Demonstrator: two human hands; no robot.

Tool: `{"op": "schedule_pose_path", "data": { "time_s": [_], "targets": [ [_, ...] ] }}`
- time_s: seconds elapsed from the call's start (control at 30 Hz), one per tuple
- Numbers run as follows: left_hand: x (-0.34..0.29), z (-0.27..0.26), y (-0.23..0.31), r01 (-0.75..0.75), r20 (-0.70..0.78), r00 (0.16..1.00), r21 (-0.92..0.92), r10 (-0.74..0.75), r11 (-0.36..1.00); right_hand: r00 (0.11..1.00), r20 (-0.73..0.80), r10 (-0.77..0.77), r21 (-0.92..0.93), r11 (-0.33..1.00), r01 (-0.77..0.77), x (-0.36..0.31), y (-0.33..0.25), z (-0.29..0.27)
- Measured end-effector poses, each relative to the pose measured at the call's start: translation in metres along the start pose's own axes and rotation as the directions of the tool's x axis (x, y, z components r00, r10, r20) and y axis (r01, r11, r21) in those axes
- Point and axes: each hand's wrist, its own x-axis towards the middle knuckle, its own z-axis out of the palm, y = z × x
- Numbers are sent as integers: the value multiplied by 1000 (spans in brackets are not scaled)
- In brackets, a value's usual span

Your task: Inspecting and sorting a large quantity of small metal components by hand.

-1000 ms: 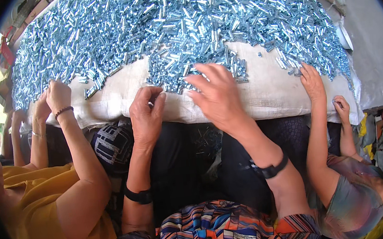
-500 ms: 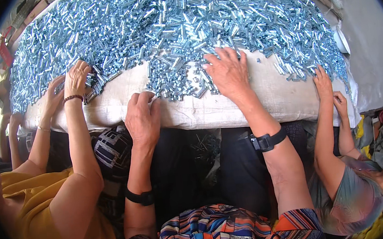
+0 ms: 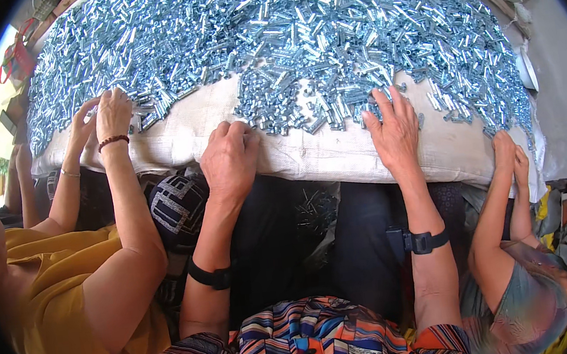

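Observation:
A wide heap of small, shiny bluish-silver metal tubes [image 3: 323, 27] lies on a table covered with whitish cloth [image 3: 188, 121]. Near the table's front edge, left of a tongue of short pieces [image 3: 272, 105], my left hand [image 3: 230, 162] rests with its fingers curled; what they hold, if anything, is hidden. My right hand [image 3: 395, 134] lies over the cloth at the heap's front edge, fingers apart and stretched forward. Its fingertips are beside a few tubes, and none shows gripped in it. Both my wrists carry black straps.
A co-worker in a mustard top works at the left, both hands [image 3: 111, 115] at the heap. Another person's hands [image 3: 506, 153] are at the right end of the table. Loose metal pieces [image 3: 316, 204] show below, between my knees. A white bowl [image 3: 526, 68] stands at the far right.
My right hand has moved right and nearer to me, away from the tongue of short pieces. My left hand is slightly further right. The right co-worker's hands have drawn closer together.

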Motion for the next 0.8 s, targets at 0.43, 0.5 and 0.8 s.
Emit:
{"op": "schedule_pose_path", "data": {
  "time_s": [0.43, 0.5, 0.8],
  "targets": [
    [8, 8, 5, 31, 79, 996, -60, -27, 998, 991, 111, -77, 0, 997, 77, -34, -17, -18],
    [10, 11, 6, 34, 94, 995, -54, -29, 998, 986, 114, -122, 36, 992, 119, -43, -18, -24],
    [21, 23, 9, 6, 21, 1000, -11, -5, 1000, 986, 128, -110, 25, 994, 108, -19, -11, -13]
  ]
}}
